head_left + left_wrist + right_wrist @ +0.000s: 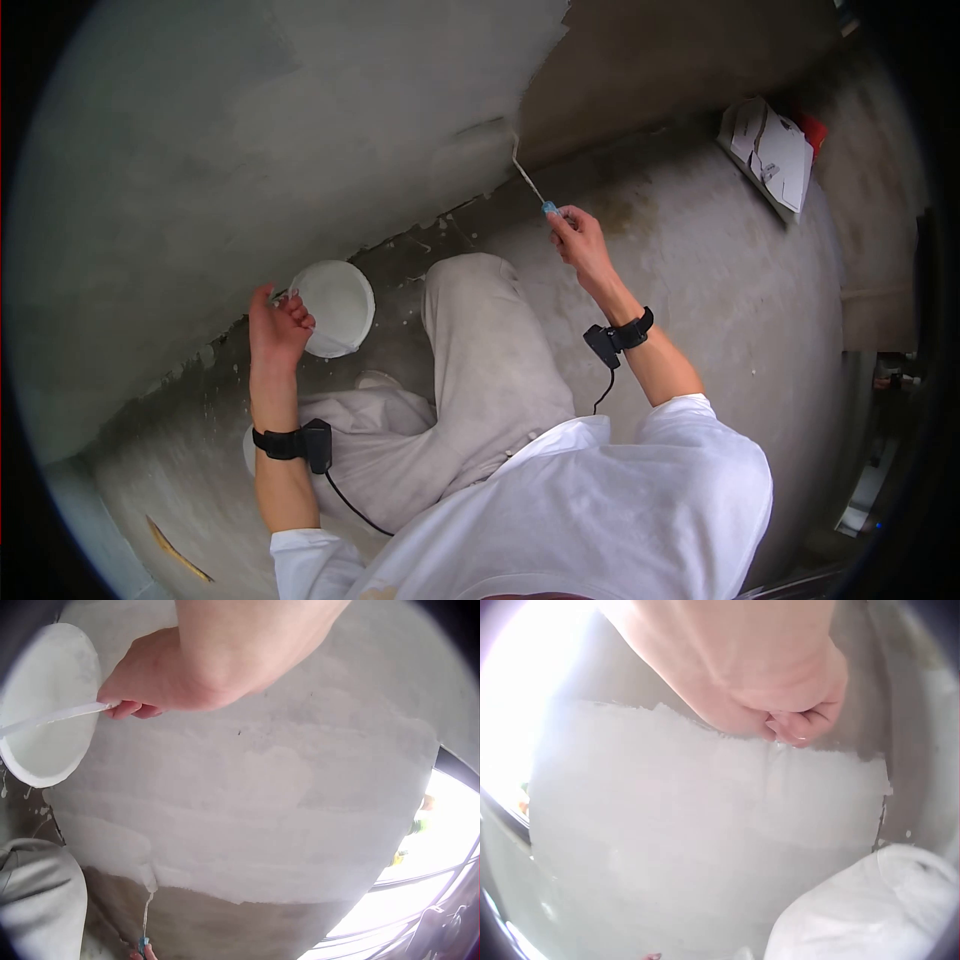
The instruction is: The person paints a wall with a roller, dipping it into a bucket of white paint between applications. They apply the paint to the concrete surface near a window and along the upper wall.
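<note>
My right hand (582, 240) grips the blue handle of a paint roller (527, 180). Its bent wire runs up to the wall (330, 120), where the roller head blends into the pale wet coat near the edge of the bare section. Curled around the bail of a white bucket (340, 300) is my left hand (280, 330). In the left wrist view the bail (56, 718) crosses the bucket's mouth, and pale paint shows inside. The right wrist view has the roller mostly hidden behind the fingers.
Bare, darker wall (650, 75) lies right of the coated part. Paint drips spot the concrete floor (700, 290) along the wall's foot. My bent knee (480, 320) stands between the hands. A white board-like object (770, 160) sits at the far right; a thin stick (178, 550) lies lower left.
</note>
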### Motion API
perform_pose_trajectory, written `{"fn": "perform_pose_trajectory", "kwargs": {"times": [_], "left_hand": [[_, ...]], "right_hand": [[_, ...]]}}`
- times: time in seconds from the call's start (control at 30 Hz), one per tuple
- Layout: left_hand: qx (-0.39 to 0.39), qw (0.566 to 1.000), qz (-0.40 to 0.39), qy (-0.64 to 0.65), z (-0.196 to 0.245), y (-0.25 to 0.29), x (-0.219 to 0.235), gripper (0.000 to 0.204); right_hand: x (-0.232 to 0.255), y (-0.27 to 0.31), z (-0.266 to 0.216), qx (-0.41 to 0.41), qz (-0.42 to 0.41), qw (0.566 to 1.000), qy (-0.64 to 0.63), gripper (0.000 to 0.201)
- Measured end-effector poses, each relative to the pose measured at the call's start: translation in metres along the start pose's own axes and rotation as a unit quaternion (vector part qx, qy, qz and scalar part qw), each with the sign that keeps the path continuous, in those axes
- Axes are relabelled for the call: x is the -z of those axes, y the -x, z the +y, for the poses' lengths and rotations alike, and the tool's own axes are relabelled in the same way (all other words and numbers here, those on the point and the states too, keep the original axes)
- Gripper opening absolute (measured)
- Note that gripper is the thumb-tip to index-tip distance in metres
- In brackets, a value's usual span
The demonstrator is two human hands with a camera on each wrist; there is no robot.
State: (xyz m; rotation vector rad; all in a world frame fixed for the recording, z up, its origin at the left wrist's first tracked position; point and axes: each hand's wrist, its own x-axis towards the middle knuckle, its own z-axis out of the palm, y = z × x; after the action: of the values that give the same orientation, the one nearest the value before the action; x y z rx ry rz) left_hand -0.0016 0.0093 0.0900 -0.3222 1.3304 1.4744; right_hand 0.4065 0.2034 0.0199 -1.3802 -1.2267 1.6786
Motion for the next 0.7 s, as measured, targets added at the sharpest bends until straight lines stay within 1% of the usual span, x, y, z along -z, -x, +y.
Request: {"fn": "perform_pose_trajectory", "kwargs": {"times": [0.13,0.23,0.3,0.33,0.4,0.53,0.6,0.7], "left_hand": [[-0.010,1.000,-0.005,0.012,-0.001,-0.004,0.002,0.032],[-0.013,1.000,-0.007,0.011,-0.001,-0.003,0.001,0.032],[-0.013,1.000,-0.004,0.009,-0.001,-0.003,0.001,0.032],[-0.010,1.000,-0.007,0.010,-0.001,-0.003,0.001,0.032],[-0.007,1.000,-0.010,0.012,-0.001,-0.003,0.001,0.032],[-0.014,1.000,0.001,0.011,-0.002,-0.002,0.000,0.032],[-0.014,1.000,0.006,0.012,-0.003,-0.002,0.000,0.033],[-0.011,1.000,0.000,0.007,-0.002,-0.004,0.002,0.033]], "right_hand": [[-0.012,0.011,-0.006,0.008,-0.012,1.000,-0.003,0.018],[-0.018,0.010,0.000,-0.010,-0.023,1.000,0.010,0.017],[-0.021,0.002,0.015,-0.031,-0.030,0.999,-0.020,0.020],[-0.022,-0.004,0.024,-0.032,-0.031,0.999,-0.020,0.020],[-0.025,-0.018,0.044,-0.064,-0.022,0.998,-0.006,0.020],[-0.033,-0.048,0.082,-0.087,-0.018,0.996,-0.017,0.022],[-0.035,-0.065,0.104,-0.088,-0.033,0.996,0.003,0.025],[-0.042,-0.086,0.124,-0.106,-0.050,0.993,0.007,0.028]]}}
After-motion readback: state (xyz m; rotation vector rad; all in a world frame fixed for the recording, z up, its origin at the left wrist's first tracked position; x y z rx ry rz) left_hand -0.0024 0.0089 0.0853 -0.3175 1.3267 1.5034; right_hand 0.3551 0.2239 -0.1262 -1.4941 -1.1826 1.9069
